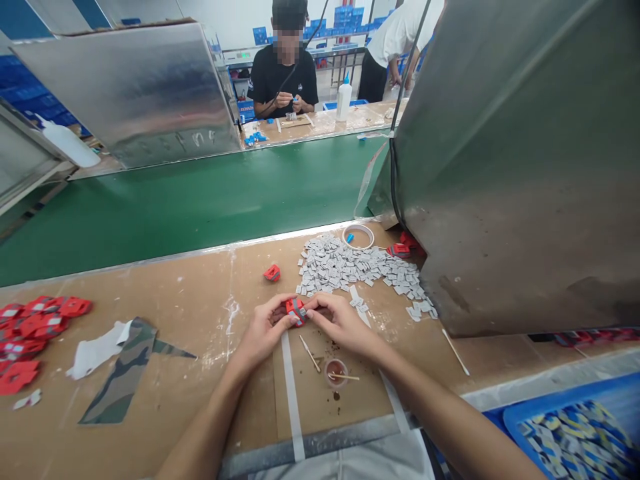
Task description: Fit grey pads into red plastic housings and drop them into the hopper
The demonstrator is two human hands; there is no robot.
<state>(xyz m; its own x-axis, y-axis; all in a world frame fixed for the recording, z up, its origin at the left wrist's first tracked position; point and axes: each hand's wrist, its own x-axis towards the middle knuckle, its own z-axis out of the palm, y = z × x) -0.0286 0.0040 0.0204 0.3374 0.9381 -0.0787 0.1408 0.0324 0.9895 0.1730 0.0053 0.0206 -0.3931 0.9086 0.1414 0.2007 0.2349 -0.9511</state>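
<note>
Both hands meet over the brown worktop and pinch one small red plastic part [295, 311] between their fingertips. My left hand [265, 330] grips it from the left, my right hand [340, 323] from the right. A grey piece seems to sit on the red part. Just beyond lies a heap of several small grey pieces [350, 267]. A small round cup [336, 372] of brown glue with a thin stick across it sits below my right hand. Another wooden stick [310, 353] lies beside it.
A lone red part [272, 273] lies ahead; a pile of red parts [35, 327] sits far left, beside white and camouflage cloth scraps [120, 367]. A tape ring [358, 236], a large metal hood [525, 167], a green conveyor belt [200, 193], a blue bin [575, 433]. A person works opposite.
</note>
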